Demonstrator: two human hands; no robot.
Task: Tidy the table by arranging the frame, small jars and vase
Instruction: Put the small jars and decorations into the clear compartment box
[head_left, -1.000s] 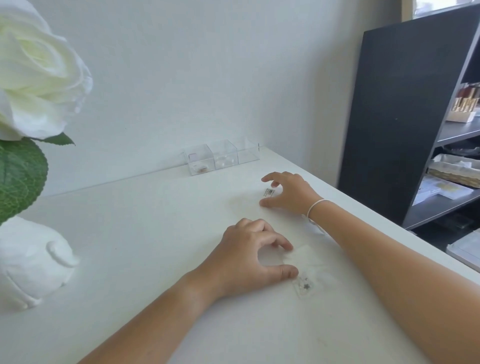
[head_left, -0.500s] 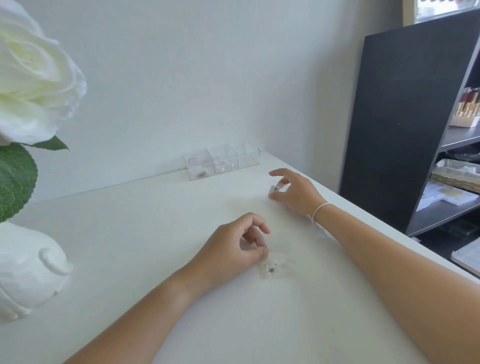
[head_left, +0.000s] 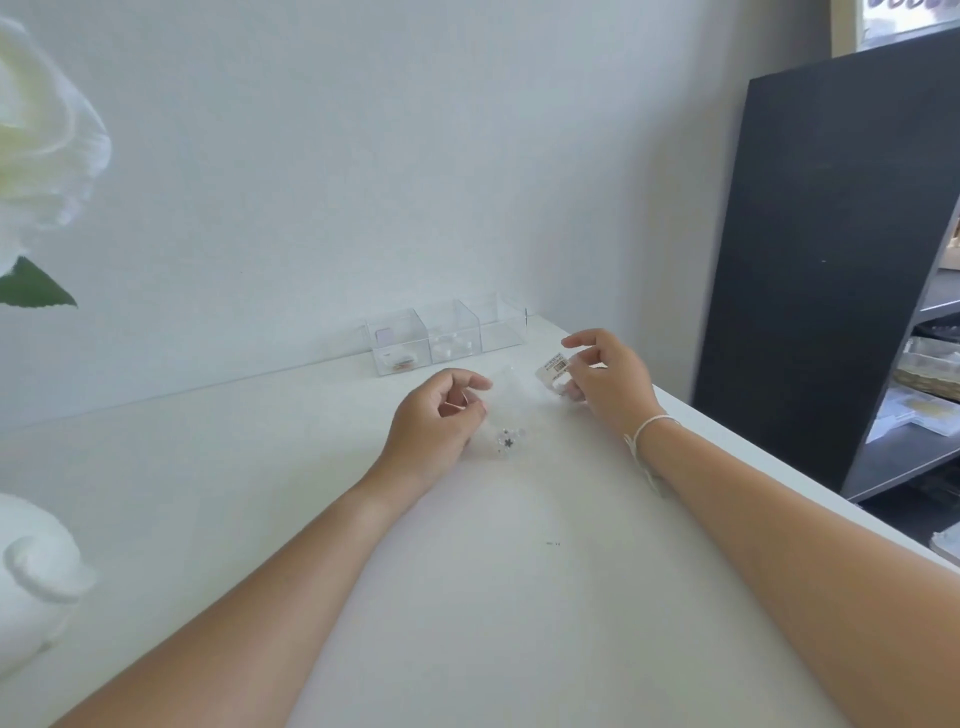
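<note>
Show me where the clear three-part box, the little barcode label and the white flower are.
clear three-part box (head_left: 402, 340): head view, front wall of its left compartment.
barcode label (head_left: 556, 367): head view, middle of the printed label held by the right hand.
white flower (head_left: 36, 140): head view, petals at the left edge.

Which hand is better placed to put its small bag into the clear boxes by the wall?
Probably the right hand: it holds its labelled bag lifted, just beside the clear boxes.
</note>
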